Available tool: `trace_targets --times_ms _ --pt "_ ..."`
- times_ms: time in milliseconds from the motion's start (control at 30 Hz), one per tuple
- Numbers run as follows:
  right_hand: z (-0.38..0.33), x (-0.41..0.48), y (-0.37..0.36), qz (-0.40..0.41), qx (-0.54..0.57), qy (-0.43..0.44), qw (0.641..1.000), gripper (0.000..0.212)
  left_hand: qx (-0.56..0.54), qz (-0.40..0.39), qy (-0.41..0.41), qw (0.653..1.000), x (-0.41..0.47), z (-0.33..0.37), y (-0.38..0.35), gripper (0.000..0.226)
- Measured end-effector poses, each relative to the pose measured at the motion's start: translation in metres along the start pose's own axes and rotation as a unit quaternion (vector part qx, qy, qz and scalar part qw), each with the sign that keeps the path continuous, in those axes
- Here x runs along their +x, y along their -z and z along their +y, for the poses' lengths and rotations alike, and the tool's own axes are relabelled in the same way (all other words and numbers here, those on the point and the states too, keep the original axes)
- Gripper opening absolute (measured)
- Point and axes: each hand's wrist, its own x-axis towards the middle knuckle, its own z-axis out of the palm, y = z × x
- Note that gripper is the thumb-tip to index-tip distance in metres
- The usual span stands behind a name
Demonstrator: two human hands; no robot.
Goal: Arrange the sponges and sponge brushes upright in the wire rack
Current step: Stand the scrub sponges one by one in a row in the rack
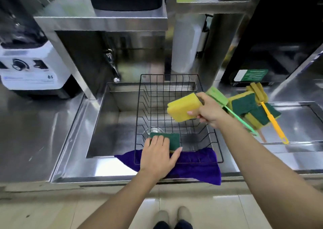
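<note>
A black wire rack (174,82) sits over the sink's right half. At its near end stands a green-faced sponge (172,139), and my left hand (158,156) is closed over it, pressing on its top. My right hand (210,112) holds a yellow sponge (182,109) in the air above the rack's right side. To the right of the rack lies a pile of green-and-yellow sponges (251,110), with a green-handled sponge brush (217,95) and an orange-handled sponge brush (272,118) resting across it.
A purple cloth (197,167) lies under the rack's near edge on the steel counter. The sink basin (111,123) is open to the left of the rack, with a tap (112,66) behind. A white blender (29,68) stands at far left.
</note>
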Motion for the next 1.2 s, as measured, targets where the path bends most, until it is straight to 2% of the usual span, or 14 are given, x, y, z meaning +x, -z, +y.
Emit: trace_targets --times_ms 100,200,267,367,467,567,733,933,1067,1200 --pt "0.006 0.013 -0.021 -0.050 0.098 -0.022 0.994 0.054 -0.009 0.001 0.006 1.000 -0.001 -0.001 0.000 0.063" --pt "0.013 0.017 -0.037 -0.117 0.129 -0.031 0.984 0.028 -0.018 0.004 0.005 1.000 -0.001 -0.002 0.000 0.061" --pt "0.017 0.021 -0.045 -0.095 0.109 -0.037 0.989 0.018 -0.020 0.004 -0.001 1.000 -0.001 -0.002 0.000 0.060" --pt "0.029 0.035 -0.052 -0.019 0.119 -0.030 0.992 0.024 -0.023 -0.001 -0.004 1.000 0.000 -0.003 -0.001 0.058" --pt "0.040 0.043 -0.056 -0.027 0.128 -0.027 0.991 0.054 -0.019 -0.003 -0.004 1.000 0.000 -0.003 -0.002 0.057" --pt "0.048 0.045 -0.062 -0.072 0.084 -0.037 0.993 0.062 -0.017 0.006 -0.006 1.000 0.001 -0.002 -0.003 0.055" --pt "0.054 0.041 -0.072 -0.132 0.037 -0.048 0.989 0.048 -0.019 0.023 -0.014 0.999 0.001 -0.003 -0.006 0.050" --pt "0.052 0.044 -0.073 -0.113 -0.113 -0.023 0.987 0.048 -0.014 0.018 -0.020 1.000 0.002 -0.002 -0.007 0.049" --pt "0.054 0.041 -0.076 -0.084 -0.244 -0.025 0.966 0.059 0.002 0.008 -0.039 0.999 0.003 0.001 -0.006 0.051" --pt "0.051 0.031 -0.069 -0.077 -0.282 0.009 0.956 0.060 0.013 -0.005 -0.064 0.998 0.006 0.016 -0.004 0.052"
